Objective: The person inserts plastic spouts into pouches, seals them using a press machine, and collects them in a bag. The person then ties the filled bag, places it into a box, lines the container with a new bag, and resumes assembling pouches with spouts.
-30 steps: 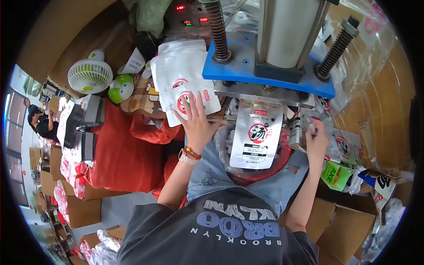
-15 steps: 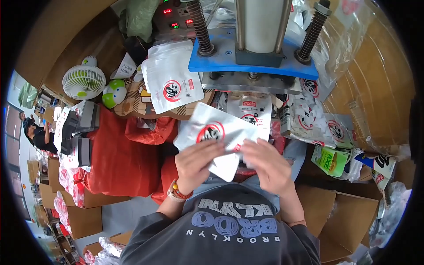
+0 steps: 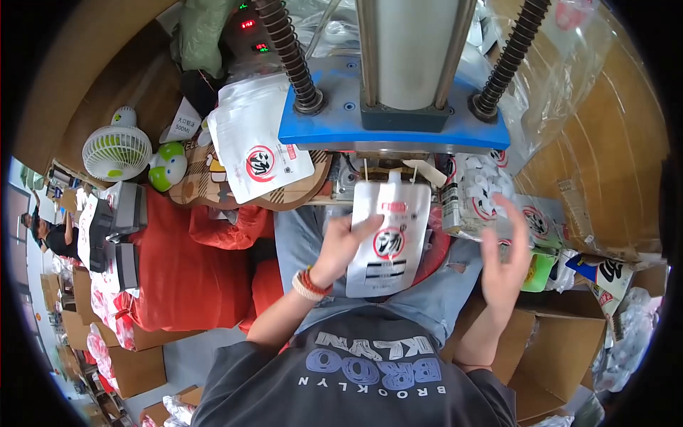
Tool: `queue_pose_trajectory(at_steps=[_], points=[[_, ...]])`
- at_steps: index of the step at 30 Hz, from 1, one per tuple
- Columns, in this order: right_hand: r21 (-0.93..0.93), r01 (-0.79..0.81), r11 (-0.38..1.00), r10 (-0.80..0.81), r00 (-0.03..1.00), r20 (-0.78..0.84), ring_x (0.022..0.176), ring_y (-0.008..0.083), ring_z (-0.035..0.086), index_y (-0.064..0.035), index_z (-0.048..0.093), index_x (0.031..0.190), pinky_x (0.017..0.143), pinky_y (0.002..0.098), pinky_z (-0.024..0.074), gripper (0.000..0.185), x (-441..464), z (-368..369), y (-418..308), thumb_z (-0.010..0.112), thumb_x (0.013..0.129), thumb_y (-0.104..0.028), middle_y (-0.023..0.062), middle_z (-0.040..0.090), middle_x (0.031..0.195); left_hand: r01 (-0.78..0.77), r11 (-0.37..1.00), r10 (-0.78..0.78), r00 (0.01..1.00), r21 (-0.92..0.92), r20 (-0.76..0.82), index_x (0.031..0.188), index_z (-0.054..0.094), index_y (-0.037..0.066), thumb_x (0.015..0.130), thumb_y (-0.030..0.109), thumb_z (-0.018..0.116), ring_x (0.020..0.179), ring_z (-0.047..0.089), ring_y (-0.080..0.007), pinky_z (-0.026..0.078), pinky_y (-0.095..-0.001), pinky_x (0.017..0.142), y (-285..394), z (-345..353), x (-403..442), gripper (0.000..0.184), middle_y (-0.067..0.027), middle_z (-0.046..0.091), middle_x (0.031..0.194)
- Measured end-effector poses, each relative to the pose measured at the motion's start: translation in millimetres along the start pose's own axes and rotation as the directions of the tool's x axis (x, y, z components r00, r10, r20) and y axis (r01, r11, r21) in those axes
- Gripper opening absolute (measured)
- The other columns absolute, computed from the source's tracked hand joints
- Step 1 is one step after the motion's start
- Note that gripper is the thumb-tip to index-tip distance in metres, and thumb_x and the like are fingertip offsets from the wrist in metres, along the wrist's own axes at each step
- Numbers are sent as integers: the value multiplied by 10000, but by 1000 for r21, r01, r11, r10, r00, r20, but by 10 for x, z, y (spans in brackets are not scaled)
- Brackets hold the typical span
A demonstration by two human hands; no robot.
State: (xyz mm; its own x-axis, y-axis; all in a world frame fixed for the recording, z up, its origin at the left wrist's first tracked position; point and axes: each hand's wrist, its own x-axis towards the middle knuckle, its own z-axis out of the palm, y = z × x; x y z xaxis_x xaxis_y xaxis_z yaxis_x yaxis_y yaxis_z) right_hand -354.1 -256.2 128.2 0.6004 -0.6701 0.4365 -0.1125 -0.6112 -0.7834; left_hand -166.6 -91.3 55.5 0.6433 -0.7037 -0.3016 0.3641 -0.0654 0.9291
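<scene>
My left hand (image 3: 345,245) is closed on a white stand-up pouch (image 3: 388,274) with a red ring and black lettering, its thumb across the front. The pouch is upright, its top with a white spout (image 3: 394,186) at the front of the press under the blue plate (image 3: 398,135). Whether the spout sits in the press I cannot tell. Off to the right, my right hand (image 3: 506,260) is open with its fingers apart. It is just in front of a printed carton (image 3: 455,213) heaped with small white plastic parts (image 3: 487,178).
Stacked flat pouches (image 3: 260,132) lie on a wooden board (image 3: 192,181) at the left. Beyond them are a small fan (image 3: 117,153) and a red cloth-covered bulk (image 3: 196,263). Spring-loaded posts (image 3: 288,53) flank the press cylinder (image 3: 405,57). An open cardboard box (image 3: 562,349) stands at lower right.
Both hands were on tilted pouches over my lap. Now only the left hand holds one, upright at the press, and my right hand has moved right, towards the carton. The view has shifted.
</scene>
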Motion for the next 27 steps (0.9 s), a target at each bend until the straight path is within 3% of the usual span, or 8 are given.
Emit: queue_pose_trajectory(at_steps=[5,10,12,13,15,19,21,27], points=[[-747,82,660,-33,996,80,1058,353,582,5,588,1185,933,412,432,291,128,244,1006,503,996,-199,191,602,1138,62,985,-62,998,-162,8,1021,680,-69,926,160,669,791,680,-120,548,-263,702,60,-33,431,249,-99,718,945],[-446,-113,888,274,909,315,1015,390,556,1,584,1159,898,424,430,300,-66,143,706,499,991,-232,192,587,1094,-93,978,85,995,186,51,1141,645,-52,877,344,736,867,662,-158,511,-291,741,28,-341,531,484,-105,708,1001],[-300,-43,953,140,941,309,1007,403,565,-2,591,1150,897,416,444,265,-127,61,692,555,958,-180,181,591,1119,-322,616,604,780,719,-168,1308,523,-58,814,482,753,1089,613,-303,490,-433,874,184,-611,552,768,-214,613,1241],[-298,-44,953,141,940,310,1007,403,565,-2,591,1150,897,416,444,265,-122,36,670,555,958,-180,181,591,1119,-53,155,782,617,987,-89,1436,374,-21,765,577,734,1337,403,-405,366,-605,997,299,-702,499,968,-255,421,1447],[-178,-92,980,148,929,340,999,320,613,-4,582,1162,892,366,462,283,-117,-33,617,632,901,-102,166,617,1097,122,-164,738,673,979,40,1483,308,22,764,628,691,1428,255,-419,260,-700,1027,11,-1172,565,1015,-224,358,1503],[-93,-400,912,408,854,324,1007,181,609,-11,569,1195,883,311,461,349,-144,-87,620,651,856,-15,123,647,1058,-278,13,699,689,960,190,1281,610,84,775,49,692,1168,596,-306,480,-414,964,-201,-1438,239,514,-128,630,1257],[465,-237,853,208,972,113,1015,155,592,-5,596,1163,893,301,468,333,-177,-8,300,653,835,16,113,648,1027,-231,309,653,756,923,-30,1066,729,78,763,4,660,878,697,-298,549,-331,760,-146,-1311,-22,320,-137,718,954],[210,421,882,-435,900,22,877,255,604,-23,692,972,764,331,502,324,-147,453,-476,780,664,28,103,652,969,-489,333,780,623,806,56,973,747,58,666,-139,618,926,716,-255,557,-318,775,305,-643,-653,387,-97,735,974]])
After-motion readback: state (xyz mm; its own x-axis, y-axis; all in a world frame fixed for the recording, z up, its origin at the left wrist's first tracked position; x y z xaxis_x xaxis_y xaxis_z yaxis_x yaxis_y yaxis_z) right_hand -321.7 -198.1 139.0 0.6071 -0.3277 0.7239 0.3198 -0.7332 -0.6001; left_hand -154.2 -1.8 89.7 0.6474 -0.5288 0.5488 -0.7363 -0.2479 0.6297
